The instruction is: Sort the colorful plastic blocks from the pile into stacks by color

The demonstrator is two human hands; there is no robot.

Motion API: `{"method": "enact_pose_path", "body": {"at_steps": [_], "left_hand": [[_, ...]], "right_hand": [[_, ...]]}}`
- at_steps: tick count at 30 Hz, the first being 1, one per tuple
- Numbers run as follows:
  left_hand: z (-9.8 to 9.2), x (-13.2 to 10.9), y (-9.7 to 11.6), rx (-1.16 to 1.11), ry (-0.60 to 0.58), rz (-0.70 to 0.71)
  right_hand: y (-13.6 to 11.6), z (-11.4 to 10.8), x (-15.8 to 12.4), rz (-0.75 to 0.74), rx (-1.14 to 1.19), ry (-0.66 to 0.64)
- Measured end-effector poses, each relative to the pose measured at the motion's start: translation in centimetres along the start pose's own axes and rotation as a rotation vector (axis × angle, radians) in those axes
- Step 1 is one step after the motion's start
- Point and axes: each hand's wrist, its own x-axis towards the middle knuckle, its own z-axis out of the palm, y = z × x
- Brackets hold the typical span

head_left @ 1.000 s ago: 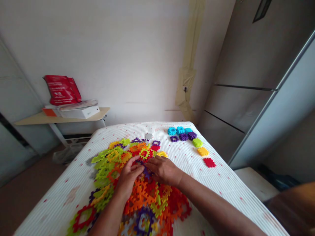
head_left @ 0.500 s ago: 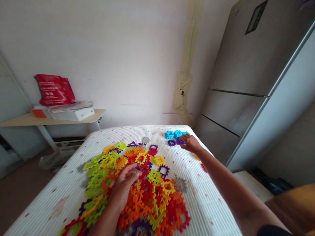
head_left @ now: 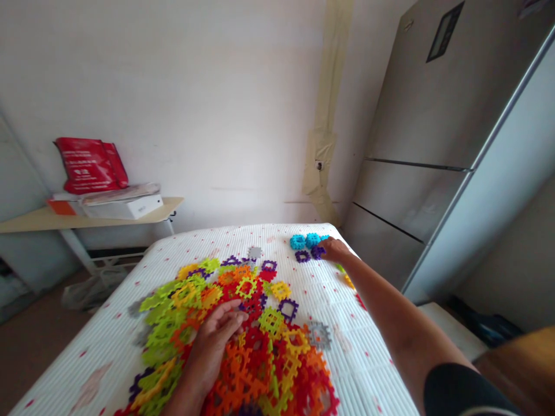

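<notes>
My right hand (head_left: pixel 336 249) is at the far right of the bed-like surface, its fingers closed on a purple notched square piece (head_left: pixel 318 252). The fingertips are partly hidden. Left of it lies another purple square (head_left: pixel 302 256), and just behind are several turquoise notched pieces (head_left: pixel 298 241), one partly covered by my hand. My left hand (head_left: pixel 219 332) rests over a big heap of interlocking plastic pieces (head_left: pixel 243 358) in red, orange, yellow, green and purple. Its thumb and fingers are apart, and no piece shows between them.
Green, yellow and red pieces (head_left: pixel 348 281) lie partly behind my right forearm. A grey piece (head_left: pixel 319 335) sits at the heap's right edge, another grey one (head_left: pixel 255 252) beyond it. A fridge (head_left: pixel 403 190) stands right; a side table (head_left: pixel 26 221) with a red bag (head_left: pixel 89 164) stands left.
The view has shifted slightly. My right hand stays by the purple pieces, and a green piece now shows behind the forearm. My left hand stays over the heap with its fingers apart.
</notes>
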Motion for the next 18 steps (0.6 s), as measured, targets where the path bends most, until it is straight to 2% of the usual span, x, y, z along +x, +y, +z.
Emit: {"method": "enact_pose_path", "body": {"at_steps": [8, 13, 18], "left_hand": [[0.0, 0.0, 0.1, 0.006, 0.007, -0.005], [0.1, -0.1, 0.0, -0.011, 0.021, 0.0], [0.2, -0.2, 0.1, -0.02, 0.01, 0.003]], "right_hand": [[-0.2, 0.7, -0.6, -0.014, 0.009, 0.042], [-1.7, 1.4, -1.8, 0.09, 0.015, 0.075], [-3.8, 3.3, -3.8, 0.178, 0.043, 0.01]]}}
